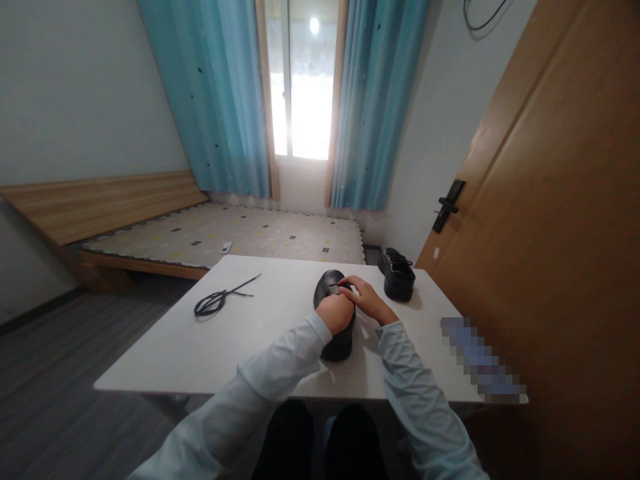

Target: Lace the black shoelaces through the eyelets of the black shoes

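A black shoe (338, 349) sits on the white table in front of me, its toe pointing away. My left hand (335, 313) is closed over the shoe's opening, and its fingertips are mostly hidden. From the right, my right hand (369, 299) reaches in with bent fingers gripping the upper near the eyelets. Whether a lace end is between the fingers is too small to make out. To the left lies a loose black shoelace (213, 304), looped, its two ends pointing toward the back. A second black shoe (399, 276), with laces in it, stands at the back right.
The white table (165, 360) carries all of this, and a blurred bluish patch (480, 360) covers its right edge. Behind it is a bed (270, 233) with a small white object (226, 247) on it. A wooden door (555, 220) stands close on the right.
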`<state>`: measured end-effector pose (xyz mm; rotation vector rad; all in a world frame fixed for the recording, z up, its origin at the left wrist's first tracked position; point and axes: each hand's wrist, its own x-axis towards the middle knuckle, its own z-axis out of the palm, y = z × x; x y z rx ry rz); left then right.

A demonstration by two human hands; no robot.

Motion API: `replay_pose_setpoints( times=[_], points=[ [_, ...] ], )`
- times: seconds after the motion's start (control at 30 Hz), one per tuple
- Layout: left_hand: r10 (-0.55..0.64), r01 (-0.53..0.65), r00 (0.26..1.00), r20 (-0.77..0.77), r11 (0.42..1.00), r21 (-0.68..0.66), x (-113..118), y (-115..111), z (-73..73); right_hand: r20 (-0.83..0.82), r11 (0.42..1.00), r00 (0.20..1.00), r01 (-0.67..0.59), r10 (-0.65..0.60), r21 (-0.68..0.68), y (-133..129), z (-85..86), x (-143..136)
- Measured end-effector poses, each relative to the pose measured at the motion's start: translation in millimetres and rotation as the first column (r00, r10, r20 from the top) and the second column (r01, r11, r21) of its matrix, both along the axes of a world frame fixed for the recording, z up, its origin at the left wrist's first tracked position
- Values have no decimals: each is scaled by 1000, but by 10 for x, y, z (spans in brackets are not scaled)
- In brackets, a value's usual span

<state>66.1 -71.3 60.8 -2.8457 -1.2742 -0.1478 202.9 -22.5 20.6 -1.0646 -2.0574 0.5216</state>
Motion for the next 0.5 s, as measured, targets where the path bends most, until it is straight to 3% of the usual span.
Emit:
replay_pose_setpoints(
  times=[0.2, 0.5],
  points=[
    [205, -204, 976, -69, 979, 14, 24, -234, 218, 1, 1000, 1000, -2, 2, 15, 28, -39, -9],
    [128, -117, 989, -76, 984, 131, -48, -271, 183, 12, 999, 1000, 6, -7, 34, 33, -44, -15]
  ],
)
